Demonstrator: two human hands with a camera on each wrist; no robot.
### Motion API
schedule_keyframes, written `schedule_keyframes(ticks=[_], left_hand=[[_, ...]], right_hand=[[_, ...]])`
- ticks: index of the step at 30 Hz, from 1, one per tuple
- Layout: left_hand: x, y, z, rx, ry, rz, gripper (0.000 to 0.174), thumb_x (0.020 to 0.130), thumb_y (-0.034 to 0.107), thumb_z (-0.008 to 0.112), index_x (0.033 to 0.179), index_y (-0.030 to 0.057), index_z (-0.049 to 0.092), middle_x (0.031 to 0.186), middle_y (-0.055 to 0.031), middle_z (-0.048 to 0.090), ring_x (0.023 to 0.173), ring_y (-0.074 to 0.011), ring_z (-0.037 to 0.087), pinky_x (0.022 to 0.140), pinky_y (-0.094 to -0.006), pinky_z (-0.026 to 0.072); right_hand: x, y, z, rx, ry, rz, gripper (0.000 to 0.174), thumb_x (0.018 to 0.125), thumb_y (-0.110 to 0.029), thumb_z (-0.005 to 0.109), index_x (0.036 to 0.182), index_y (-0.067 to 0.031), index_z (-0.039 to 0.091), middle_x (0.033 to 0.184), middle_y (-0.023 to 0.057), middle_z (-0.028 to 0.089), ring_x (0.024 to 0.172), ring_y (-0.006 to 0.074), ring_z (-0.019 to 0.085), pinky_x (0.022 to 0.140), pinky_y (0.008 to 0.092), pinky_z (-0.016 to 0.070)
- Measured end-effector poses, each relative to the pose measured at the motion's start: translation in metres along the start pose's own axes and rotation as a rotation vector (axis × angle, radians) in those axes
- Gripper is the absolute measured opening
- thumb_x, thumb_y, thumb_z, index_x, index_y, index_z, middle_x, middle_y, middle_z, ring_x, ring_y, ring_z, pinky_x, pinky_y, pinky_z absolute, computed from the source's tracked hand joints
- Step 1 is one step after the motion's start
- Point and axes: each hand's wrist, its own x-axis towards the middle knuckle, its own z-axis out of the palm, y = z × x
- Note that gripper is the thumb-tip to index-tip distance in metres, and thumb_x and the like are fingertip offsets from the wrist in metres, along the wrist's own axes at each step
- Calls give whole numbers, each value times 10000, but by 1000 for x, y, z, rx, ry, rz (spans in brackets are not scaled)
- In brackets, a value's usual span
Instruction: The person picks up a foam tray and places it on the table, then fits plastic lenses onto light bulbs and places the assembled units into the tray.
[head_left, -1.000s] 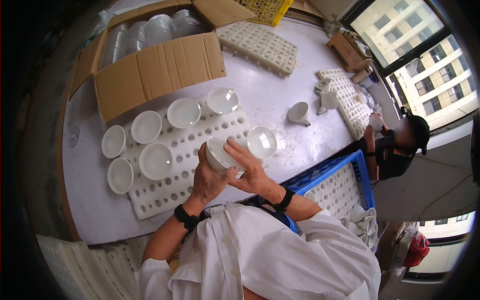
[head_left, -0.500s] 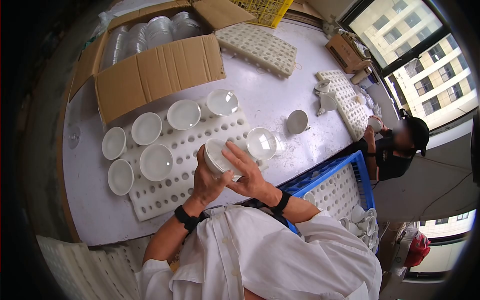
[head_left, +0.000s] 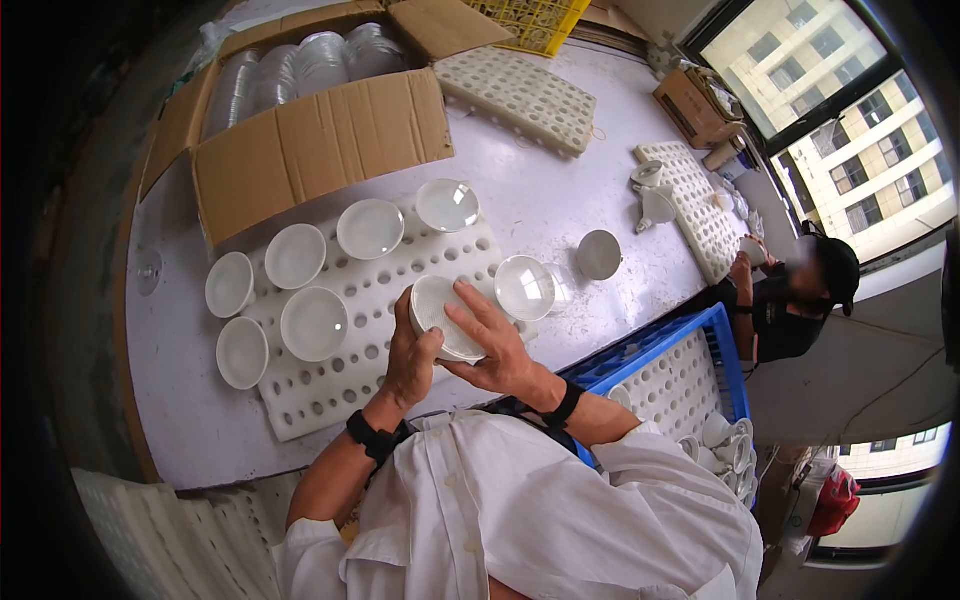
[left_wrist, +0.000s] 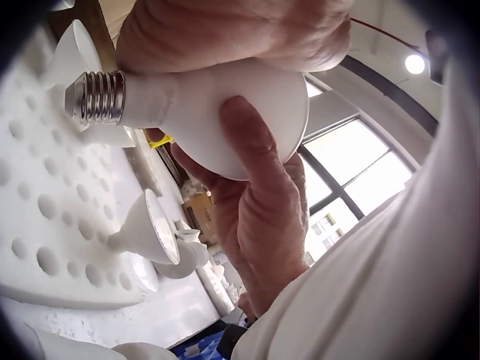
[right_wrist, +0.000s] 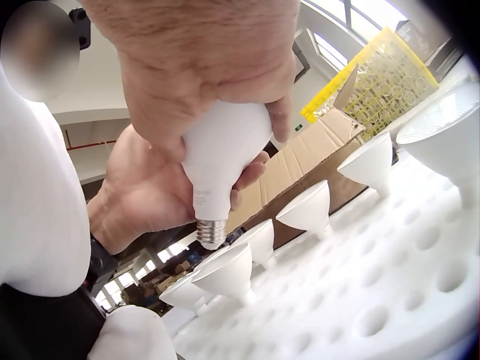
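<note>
Both hands hold one white reflector light bulb (head_left: 440,312) over the front part of a perforated foam board (head_left: 345,385). My left hand (head_left: 408,360) grips its side, with the thumb at the rim of the lens. The right hand (head_left: 498,348) has its fingers spread over the lens and, in the left wrist view, its thumb (left_wrist: 247,135) against the bulb's white body. The silver screw base (right_wrist: 211,233) points down in the right wrist view. Several bulbs stand lens-up in the board, among them a clear-covered bulb (head_left: 524,288) beside my right hand.
An open carton (head_left: 320,120) of stacked clear covers stands behind the board. A loose bulb (head_left: 599,255) lies on the table to the right, with more near a second foam board (head_left: 690,200). At the front right is a blue crate (head_left: 725,350) with bulbs; another person (head_left: 800,310) sits beyond it.
The held bulb has turned slightly in my hands, and my left thumb has shifted up to the lens rim. The loose bulb on the right has rolled, its round face now towards me.
</note>
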Motion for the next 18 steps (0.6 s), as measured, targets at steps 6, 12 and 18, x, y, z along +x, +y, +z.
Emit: schedule_keyframes(ticks=[6,12,18], left_hand=[[6,-11,-15,-522,32,-372,589,853,442,401,1256,13,428,1200,-129,510,1106,-258,498,947,-389,390],[11,-22,-28,-1086,-91,-722,677,807,627,385,1210,91,476,1137,-116,560,989,-312,563,745,-502,482],[9,-31,-24,-891,-134,-646,659,839,649,358,1154,88,499,1057,-111,576,853,-247,600,583,-405,491]], right_hand=[[16,-14,-11,125,-67,191,863,592,-134,825,1347,-101,410,1384,223,355,1251,382,395,1021,422,362],[18,1,-23,349,-230,315,863,568,-149,857,1322,-62,446,1310,123,501,1228,262,459,1026,378,366],[10,4,-14,376,-205,374,739,580,-155,851,1241,-51,537,1273,127,532,1195,265,490,1011,373,382]])
